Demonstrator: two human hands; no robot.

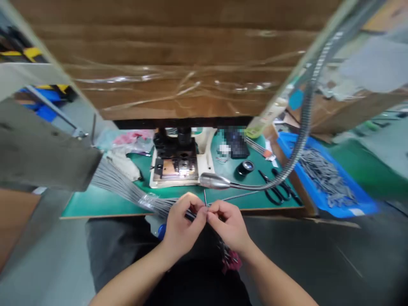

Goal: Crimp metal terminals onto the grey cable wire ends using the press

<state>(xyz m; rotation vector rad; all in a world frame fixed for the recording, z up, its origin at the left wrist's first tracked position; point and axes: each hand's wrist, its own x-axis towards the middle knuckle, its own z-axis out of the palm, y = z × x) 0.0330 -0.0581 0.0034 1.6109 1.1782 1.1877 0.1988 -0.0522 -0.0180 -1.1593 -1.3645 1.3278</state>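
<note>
My left hand (pixel 181 229) and my right hand (pixel 232 225) meet at the table's front edge with their fingertips pinched together. Between them a thin grey cable (pixel 205 197) sticks up, gripped by both. A bundle of grey cables (pixel 123 183), wrapped in clear film, runs from the left to beneath my left hand. Some dark strands pass under the left fingers, but their path is partly hidden. Below my right hand hang dark wires ending in dark red pieces (pixel 232 260), too blurred to name.
Behind my hands stands a small press (pixel 178 165). A flexible metal lamp neck (pixel 306 114) arches across the right side. Scissors (pixel 277 191), a black loupe-like cylinder (pixel 245 168) and a blue tray (pixel 347 182) of grey parts lie rightward. A large taped cardboard sheet (pixel 178 55) hangs overhead.
</note>
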